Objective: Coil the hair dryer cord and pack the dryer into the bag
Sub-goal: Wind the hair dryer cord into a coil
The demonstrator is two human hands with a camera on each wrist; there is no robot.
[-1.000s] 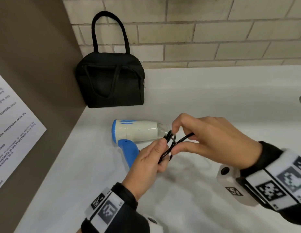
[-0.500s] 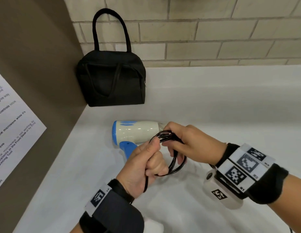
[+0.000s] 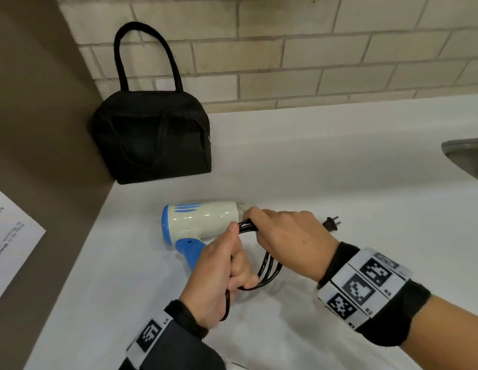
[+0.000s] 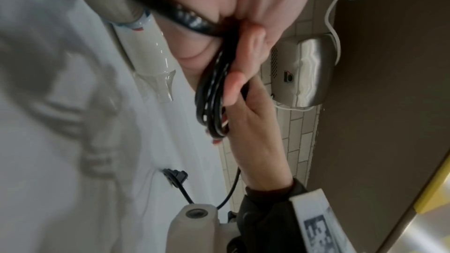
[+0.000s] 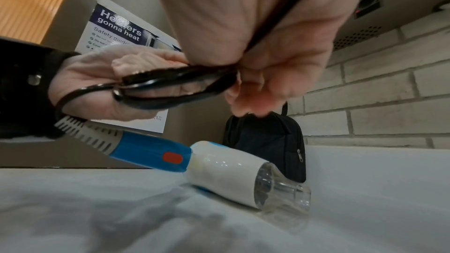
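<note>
- Where the two hands meet above the white bench, the fingers of the left hand are clenched around a bundle of black cord loops, thumb pressed on top of the strands.
- The right hand grasps the far end of the same coil, its fingers curled over the strands, as the right wrist view shows from below.
- A single strand of the cord runs up across the right palm in that view, and another trails from the left fist down toward the left wrist.
- The plug lies flat on the bench just beyond the right hand, apart from the coil; the left wrist view shows it with a short length of cord leading off.
- The hair dryer lies on its side on the bench just behind the hands, white barrel with blue rear cap and blue handle, clear nozzle pointing right toward the right hand.
- In the right wrist view the dryer's handle shows a red switch.
- The black bag stands upright in the back left corner, against the brick wall and the brown side panel, its handle raised; it is well apart from the dryer.
- A printed notice hangs on the brown panel at left.
- The rim of a metal sink shows at the right edge.
</note>
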